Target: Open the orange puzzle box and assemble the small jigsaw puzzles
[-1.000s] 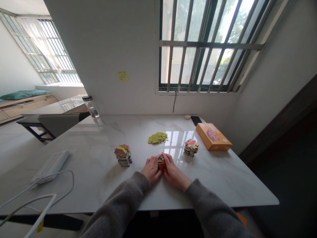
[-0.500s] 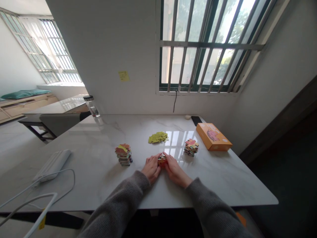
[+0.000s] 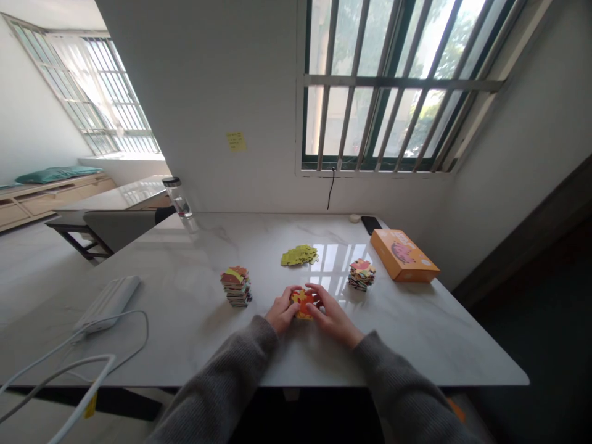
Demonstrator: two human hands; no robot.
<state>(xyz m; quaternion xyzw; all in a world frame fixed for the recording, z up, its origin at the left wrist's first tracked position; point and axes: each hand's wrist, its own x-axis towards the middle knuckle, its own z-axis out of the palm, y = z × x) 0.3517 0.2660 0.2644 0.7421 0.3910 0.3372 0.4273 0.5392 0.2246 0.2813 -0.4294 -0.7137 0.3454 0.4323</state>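
Note:
A stack of jigsaw puzzle pieces (image 3: 303, 304) is between my hands, its orange and yellow top face turned up toward me. My left hand (image 3: 281, 311) grips its left side, thumb on the near edge. My right hand (image 3: 333, 316) curls round the right side with its thumb against the stack and fingers bent at the far corner. To the left stands a taller stack of puzzle pieces (image 3: 237, 287); another stack (image 3: 361, 275) stands to the right. Beyond my hands lies a loose spread of yellow-green puzzle pieces (image 3: 300, 255).
An orange box (image 3: 403, 256) lies at the table's right side, with a black phone (image 3: 371, 224) behind it. A clear bottle (image 3: 177, 198) stands at the far left. A white power strip (image 3: 107, 303) and cables (image 3: 104, 370) occupy the left side.
The stack between my hands has tilted so its orange and yellow top now faces me. My right fingers have lifted and loosened round it. The view has shifted slightly.

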